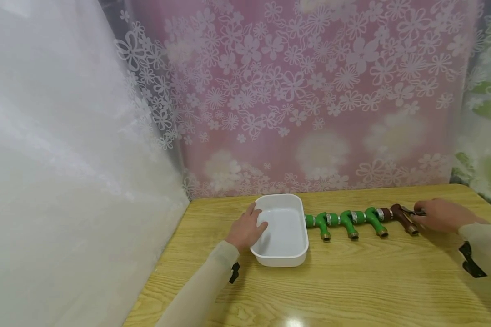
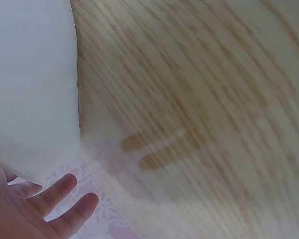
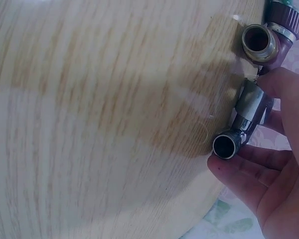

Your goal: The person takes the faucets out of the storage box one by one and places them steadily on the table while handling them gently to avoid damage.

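My left hand (image 1: pixel 245 229) rests at the left rim of a white rectangular basin (image 1: pixel 280 259), its thumb reaching over the inside. In the left wrist view, fingers (image 2: pixel 57 194) lie fairly straight beside the basin's white wall (image 2: pixel 35 74). At the right, my right hand (image 1: pixel 439 215) holds a dark metal tap fitting (image 3: pixel 250 102) between thumb and fingers. The fitting's round open mouth sits near the fingertips, and its other end is close beside a brown tap (image 1: pixel 403 218). That brown tap ends a row of green taps (image 1: pixel 348 222) leading from the basin's right side.
Everything stands on a wood-grain table (image 1: pixel 352 286). A pink floral curtain (image 1: pixel 303 91) hangs along its back edge, and pale sheeting (image 1: pixel 65 181) closes off the left side. Another curtain with green leaves (image 1: pixel 484 109) hangs at the right.
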`<state>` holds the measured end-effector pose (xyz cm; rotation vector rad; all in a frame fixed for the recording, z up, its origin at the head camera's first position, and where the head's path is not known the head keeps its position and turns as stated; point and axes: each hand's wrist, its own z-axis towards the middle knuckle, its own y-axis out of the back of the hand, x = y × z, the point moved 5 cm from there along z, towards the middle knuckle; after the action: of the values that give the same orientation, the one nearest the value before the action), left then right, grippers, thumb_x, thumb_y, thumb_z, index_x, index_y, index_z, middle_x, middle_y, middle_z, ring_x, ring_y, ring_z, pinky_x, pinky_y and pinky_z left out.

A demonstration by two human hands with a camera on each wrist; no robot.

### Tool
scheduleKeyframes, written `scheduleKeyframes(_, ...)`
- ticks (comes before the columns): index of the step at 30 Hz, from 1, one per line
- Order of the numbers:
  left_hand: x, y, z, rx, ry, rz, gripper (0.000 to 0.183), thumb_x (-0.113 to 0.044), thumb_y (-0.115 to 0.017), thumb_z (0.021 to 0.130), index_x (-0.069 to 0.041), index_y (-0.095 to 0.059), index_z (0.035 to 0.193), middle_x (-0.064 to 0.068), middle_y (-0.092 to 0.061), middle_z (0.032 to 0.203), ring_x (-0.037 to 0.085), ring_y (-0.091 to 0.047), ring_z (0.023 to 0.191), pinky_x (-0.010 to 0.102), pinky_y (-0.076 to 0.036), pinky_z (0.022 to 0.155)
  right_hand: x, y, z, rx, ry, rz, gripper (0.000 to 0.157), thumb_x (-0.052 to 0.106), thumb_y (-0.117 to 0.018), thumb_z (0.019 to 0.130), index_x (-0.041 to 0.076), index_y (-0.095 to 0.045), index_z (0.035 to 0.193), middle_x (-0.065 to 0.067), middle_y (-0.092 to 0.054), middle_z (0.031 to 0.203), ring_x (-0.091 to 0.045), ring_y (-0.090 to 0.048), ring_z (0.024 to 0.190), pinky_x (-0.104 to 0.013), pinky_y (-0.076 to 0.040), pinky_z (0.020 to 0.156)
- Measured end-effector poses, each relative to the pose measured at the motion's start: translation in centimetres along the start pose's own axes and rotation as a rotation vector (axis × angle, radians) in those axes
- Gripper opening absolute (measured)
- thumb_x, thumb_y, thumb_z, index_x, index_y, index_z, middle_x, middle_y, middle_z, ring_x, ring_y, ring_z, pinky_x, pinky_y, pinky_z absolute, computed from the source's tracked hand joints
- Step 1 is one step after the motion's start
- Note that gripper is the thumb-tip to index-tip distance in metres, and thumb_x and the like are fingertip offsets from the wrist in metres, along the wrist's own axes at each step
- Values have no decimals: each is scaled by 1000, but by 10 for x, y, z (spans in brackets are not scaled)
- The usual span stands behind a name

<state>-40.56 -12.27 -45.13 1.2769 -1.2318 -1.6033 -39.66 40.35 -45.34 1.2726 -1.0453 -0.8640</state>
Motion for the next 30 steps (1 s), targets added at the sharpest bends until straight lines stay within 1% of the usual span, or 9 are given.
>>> scheduleKeyframes(7,-1,2,-2,-26,-26,6,59,-48,-47,104,-14,-44,152,7,-24,167,31,-48,140,52,-50,101,0,-3,0,-3,-4,-10,40,28,-65,95,-7,-66,115,-18,-72,97,-30,-68,78,-53,-54,68)
scheduleKeyframes(14,-1,2,-4,-12,-17,4,60,-49,-46,104,-15,-44,153,6,-23,167,31,-47,141,52,-49,102,4,-2,-2,-18,-5,-3,39,25,-64,95,-9,-66,114,-20,-71,97,-31,-69,78,-54,-54,68)
scheduleKeyframes(18,-1,1,-3,-11,-14,-2,60,-49,-47,104,-15,-43,153,6,-23,168,31,-46,141,53,-49,102,3,-2,-3,-22,-11,-3,41,25,-63,96,-10,-65,115,-23,-71,99,-34,-69,81,-55,-53,69)
scheduleKeyframes(25,-2,0,-2,-17,-19,4,60,-49,-46,104,-15,-43,153,5,-22,168,31,-46,142,52,-50,102,-2,-7,-3,-35,-26,-13,48,30,-65,95,-12,-63,119,-22,-71,98,-32,-68,78,-54,-53,68)
scheduleKeyframes(30,-3,1,-3,-15,-15,3,60,-49,-46,104,-14,-43,153,6,-22,168,31,-46,142,53,-49,102,-5,-9,-3,-38,-37,-16,50,30,-63,94,-12,-62,121,-25,-70,100,-34,-68,78,-54,-53,67)
